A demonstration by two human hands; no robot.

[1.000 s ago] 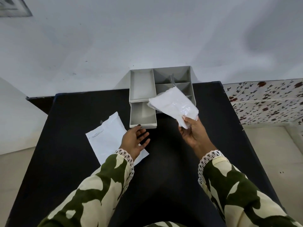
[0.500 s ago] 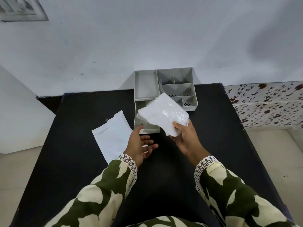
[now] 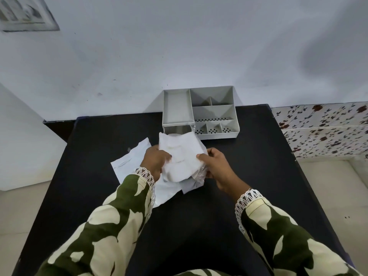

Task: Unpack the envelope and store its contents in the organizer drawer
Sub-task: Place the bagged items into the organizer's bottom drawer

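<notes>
Roughly midway: both hands, left hand (image 3: 155, 162) and right hand (image 3: 216, 166), are gripping the white packet (image 3: 180, 156), already out of the envelope (image 3: 129, 164) lying under the left hand; drawer (image 3: 176, 130) beyond the fingers is waiting.

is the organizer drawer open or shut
Open: the drawer juts forward from the organizer, its front hidden behind the white packet.

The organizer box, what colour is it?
Light grey all over; the organizer shows best in the head view.
</notes>
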